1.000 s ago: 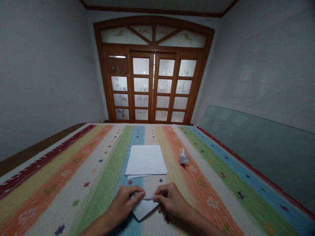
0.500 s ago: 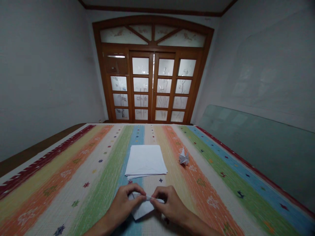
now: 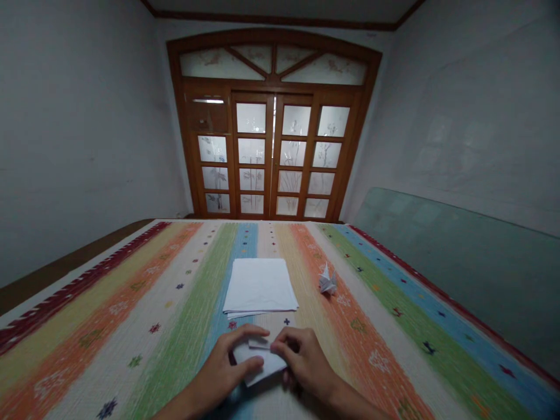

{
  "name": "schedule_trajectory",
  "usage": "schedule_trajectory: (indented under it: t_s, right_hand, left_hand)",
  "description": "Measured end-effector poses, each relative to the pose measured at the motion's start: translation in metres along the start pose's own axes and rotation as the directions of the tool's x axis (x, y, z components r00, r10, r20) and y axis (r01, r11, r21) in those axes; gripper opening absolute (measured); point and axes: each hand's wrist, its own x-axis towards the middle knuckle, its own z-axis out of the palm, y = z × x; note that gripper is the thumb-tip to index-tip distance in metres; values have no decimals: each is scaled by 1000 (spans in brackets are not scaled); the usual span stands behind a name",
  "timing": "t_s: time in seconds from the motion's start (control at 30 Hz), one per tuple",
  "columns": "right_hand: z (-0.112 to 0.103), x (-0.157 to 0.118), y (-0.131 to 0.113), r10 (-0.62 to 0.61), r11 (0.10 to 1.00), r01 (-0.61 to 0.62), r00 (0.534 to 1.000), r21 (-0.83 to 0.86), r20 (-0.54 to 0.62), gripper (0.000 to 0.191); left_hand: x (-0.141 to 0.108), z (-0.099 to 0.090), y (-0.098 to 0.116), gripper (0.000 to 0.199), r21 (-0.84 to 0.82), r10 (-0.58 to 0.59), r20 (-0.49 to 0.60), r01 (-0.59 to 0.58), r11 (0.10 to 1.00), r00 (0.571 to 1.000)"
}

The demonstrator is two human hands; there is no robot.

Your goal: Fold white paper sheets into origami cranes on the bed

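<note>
A partly folded piece of white paper [image 3: 262, 364] is between my hands near the front of the table, a narrow flap showing along its upper part. My left hand [image 3: 231, 361] curves around the paper's left side, index finger along the top edge and thumb on its face. At the right edge, my right hand [image 3: 301, 359] pinches the flap's end between thumb and index finger. Beyond them lies a stack of white square sheets [image 3: 261, 284]. To its right stands a folded paper figure [image 3: 327, 281] with pointed tips.
A striped multicoloured cloth [image 3: 184, 326] covers the table. Along the right side is a pale green panel [image 3: 437, 245]. Wooden doors with glass panes [image 3: 273, 151] stand behind the table's far edge.
My left thumb has moved down and away from the crease, leaving the flap visible. My right hand's pinch has shifted slightly up and right along the paper.
</note>
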Motion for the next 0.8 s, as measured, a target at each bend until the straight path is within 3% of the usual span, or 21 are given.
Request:
schedule_trajectory:
  t_s: [0.07, 0.13, 0.23, 0.47, 0.8]
  right_hand:
    - [-2, 3, 1, 50, 998, -50, 999, 29, -16, 59]
    - [-4, 5, 2, 106, 993, -105, 994, 61, -8, 65]
    - [-6, 7, 3, 140, 985, -140, 990, 97, 9, 71]
    - [-3, 6, 1, 120, 988, -118, 993, 104, -16, 69]
    - [8, 2, 0, 33, 982, -34, 999, 186, 9, 63]
  left_hand:
    - [-1, -3, -3, 53, -31, 69, 4, -69, 997, 998]
    - [-2, -6, -5, 57, -9, 104, 35, -103, 995, 994]
    - [-1, -8, -4, 39, 55, 97, 60, -100, 993, 993]
    - [1, 1, 2, 7, 68, 53, -72, -49, 997, 996]
    - [2, 3, 3, 21, 152, 97, -206, -66, 986, 974]
